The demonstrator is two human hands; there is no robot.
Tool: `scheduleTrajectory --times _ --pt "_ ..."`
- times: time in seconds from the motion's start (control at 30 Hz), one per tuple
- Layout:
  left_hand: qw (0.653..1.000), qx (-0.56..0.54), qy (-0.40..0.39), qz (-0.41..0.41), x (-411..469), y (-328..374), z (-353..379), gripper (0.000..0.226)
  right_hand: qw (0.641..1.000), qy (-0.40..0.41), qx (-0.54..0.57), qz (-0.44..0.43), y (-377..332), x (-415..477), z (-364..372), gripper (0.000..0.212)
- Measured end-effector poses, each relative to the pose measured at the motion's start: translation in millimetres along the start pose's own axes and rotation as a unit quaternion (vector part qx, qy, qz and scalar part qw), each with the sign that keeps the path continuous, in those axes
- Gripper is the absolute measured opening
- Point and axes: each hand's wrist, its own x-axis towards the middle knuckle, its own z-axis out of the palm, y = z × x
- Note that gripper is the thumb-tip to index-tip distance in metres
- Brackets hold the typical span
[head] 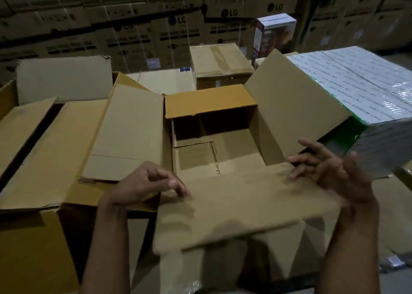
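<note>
An open brown cardboard box (236, 146) stands in front of me, empty inside, with all its flaps out. Its near flap (245, 204) folds toward me and looks blurred. My left hand (147, 182) sits at the flap's left corner with fingers loosely curled, fingertips touching the cardboard. My right hand (327, 171) hovers at the flap's right corner with fingers spread and relaxed, gripping nothing. The right flap (296, 111) stands up at an angle; the far flap (209, 102) tilts inward.
A larger open carton (44, 142) lies to the left. A plastic-wrapped white bundle (365, 88) sits right of the box. A taped small carton (220, 64) and a white printed box (274, 35) stand behind. Stacked washing-machine cartons (133, 35) wall the back.
</note>
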Motion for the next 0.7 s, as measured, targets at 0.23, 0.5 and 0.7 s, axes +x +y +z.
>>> scheduleTrajectory --times 0.23,0.5,0.7 --pt "0.993 0.026 0.074 -0.086 27 -8 13 0.029 0.981 0.028 -0.148 0.12 20 3 11 0.069" --pt "0.962 -0.083 0.259 0.007 116 6 -17 0.03 0.986 0.102 -0.129 0.01 2 86 65 0.066" --pt "0.956 0.184 0.203 -0.103 193 -31 -22 0.042 0.968 0.18 -0.172 0.004 18 164 77 0.026"
